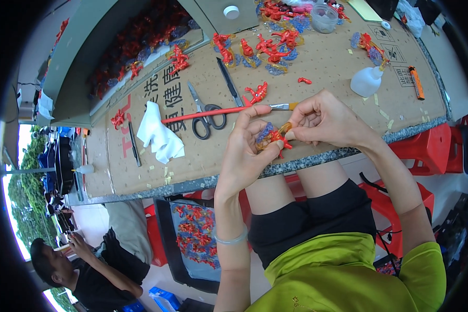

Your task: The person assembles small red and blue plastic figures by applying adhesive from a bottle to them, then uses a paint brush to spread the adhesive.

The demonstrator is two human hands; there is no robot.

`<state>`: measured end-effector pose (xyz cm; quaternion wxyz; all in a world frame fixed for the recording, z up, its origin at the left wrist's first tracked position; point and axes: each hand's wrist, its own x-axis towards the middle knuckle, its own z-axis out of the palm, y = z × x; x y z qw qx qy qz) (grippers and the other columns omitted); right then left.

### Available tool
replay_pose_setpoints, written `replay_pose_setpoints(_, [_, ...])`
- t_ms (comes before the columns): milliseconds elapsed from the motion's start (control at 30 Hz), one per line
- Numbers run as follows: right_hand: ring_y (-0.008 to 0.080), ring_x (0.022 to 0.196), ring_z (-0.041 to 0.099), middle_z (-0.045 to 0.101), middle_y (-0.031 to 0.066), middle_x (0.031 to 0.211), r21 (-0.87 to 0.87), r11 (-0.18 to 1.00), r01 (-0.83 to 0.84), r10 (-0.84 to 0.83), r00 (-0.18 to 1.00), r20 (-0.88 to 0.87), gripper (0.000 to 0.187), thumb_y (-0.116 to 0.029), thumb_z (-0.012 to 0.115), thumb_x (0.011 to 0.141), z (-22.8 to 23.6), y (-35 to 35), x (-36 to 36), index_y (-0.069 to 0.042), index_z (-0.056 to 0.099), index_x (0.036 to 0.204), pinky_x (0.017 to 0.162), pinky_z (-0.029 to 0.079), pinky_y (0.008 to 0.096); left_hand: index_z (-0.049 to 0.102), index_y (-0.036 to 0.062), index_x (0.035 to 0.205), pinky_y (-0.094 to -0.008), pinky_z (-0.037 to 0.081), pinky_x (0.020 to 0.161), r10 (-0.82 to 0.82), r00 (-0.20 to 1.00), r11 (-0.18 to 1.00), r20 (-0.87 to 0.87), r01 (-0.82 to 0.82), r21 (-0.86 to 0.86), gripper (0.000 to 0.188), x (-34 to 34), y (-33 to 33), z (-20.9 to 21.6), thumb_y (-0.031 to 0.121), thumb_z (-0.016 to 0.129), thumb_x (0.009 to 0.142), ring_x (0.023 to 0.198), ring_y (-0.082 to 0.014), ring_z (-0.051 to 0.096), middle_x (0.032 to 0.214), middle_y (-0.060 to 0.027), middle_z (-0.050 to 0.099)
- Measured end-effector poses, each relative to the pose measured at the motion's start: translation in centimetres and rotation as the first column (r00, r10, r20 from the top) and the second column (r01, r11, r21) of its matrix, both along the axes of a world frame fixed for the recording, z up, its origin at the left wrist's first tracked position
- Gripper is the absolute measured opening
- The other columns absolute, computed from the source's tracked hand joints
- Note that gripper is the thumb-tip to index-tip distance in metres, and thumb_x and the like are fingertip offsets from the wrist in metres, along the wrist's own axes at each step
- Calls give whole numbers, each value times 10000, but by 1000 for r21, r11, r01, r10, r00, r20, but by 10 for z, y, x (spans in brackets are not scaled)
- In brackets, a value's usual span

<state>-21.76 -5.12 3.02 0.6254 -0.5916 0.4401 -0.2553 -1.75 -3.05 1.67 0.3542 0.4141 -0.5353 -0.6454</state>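
Observation:
My left hand [248, 151] is closed round a small red figurine [276, 139] with clear purple and amber parts, near the table's front edge. The fingertips of my right hand [320, 122] pinch at its amber part [285, 127]. A red-handled paintbrush [208, 113] passes by my left index finger, its bristles close to my right fingers; I cannot tell whether my left hand grips it. Just beyond my hands are another red figurine [258, 92] and a small loose red piece [304, 80]. Left of these lie scissors [205, 118] and a knife [229, 80].
On the cardboard-covered table [192, 156] are a crumpled white cloth [158, 132], a white squeeze bottle [366, 81], an orange marker [416, 83] and several figurines [275, 49]. A tray of figurines [195, 236] stands below table level. Another person [88, 260] is at the lower left.

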Motion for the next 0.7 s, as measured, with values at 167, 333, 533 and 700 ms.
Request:
replay_pose_setpoints(167, [33, 495, 506, 587, 7, 597, -35, 999, -17, 18, 999, 27, 132, -92, 693, 783, -1, 2, 12, 26, 645, 747, 441, 386, 176, 337, 1, 1249, -213, 488, 609, 37, 999, 999, 35, -38, 23, 545, 10, 5, 5, -120, 574, 774, 757, -96, 581, 884, -90, 579])
replay_pose_setpoints(333, [28, 502, 501, 574, -6, 591, -32, 998, 53, -53, 999, 11, 130, -91, 694, 788, -9, 6, 12, 17, 641, 738, 445, 383, 175, 349, 8, 1232, -229, 510, 637, -108, 987, 994, -123, 106, -25, 532, 5, -3, -12, -114, 583, 769, 757, -103, 582, 879, -89, 576])
replay_pose_setpoints(533, [29, 502, 512, 564, -8, 583, -3, 1000, 15, -15, 1000, 17, 167, -116, 705, 781, -1, 4, 11, 28, 629, 744, 448, 393, 174, 355, -3, 1238, -226, 507, 654, -4, 1000, 1000, -8, 4, 17, 523, 11, 5, 4, -124, 566, 774, 774, -101, 578, 879, -82, 572])
replay_pose_setpoints(700, [28, 502, 511, 571, -2, 597, 11, 999, 37, -37, 999, 30, 155, -113, 703, 781, -4, 5, 6, 22, 634, 747, 445, 392, 172, 362, -15, 1233, -222, 502, 651, -9, 1000, 1000, -21, 9, 22, 516, 5, 0, 1, -127, 565, 773, 774, -93, 572, 887, -84, 581])
